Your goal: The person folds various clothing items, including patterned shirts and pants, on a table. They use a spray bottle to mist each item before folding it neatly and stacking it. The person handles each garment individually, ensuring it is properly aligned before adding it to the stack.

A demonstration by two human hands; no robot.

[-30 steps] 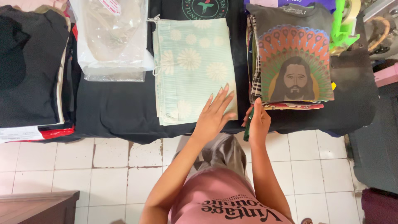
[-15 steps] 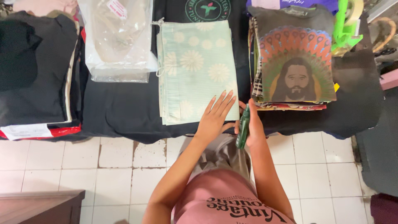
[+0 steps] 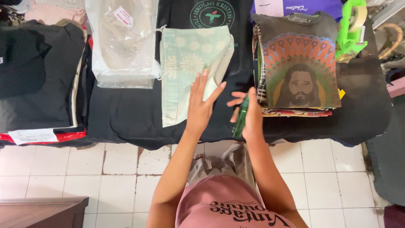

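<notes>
Nearest me, my right hand [image 3: 252,114] grips a slim green marker [image 3: 241,116], now raised higher over the black cloth [image 3: 126,114] than half a second ago. My left hand [image 3: 201,103], open and flat, has slid further up the pale green floral cloth [image 3: 185,63], whose right edge now folds over beside my fingers. Beyond my right hand sits the stack of printed shirts [image 3: 299,71]; beyond my left, a clear plastic bag [image 3: 122,42].
</notes>
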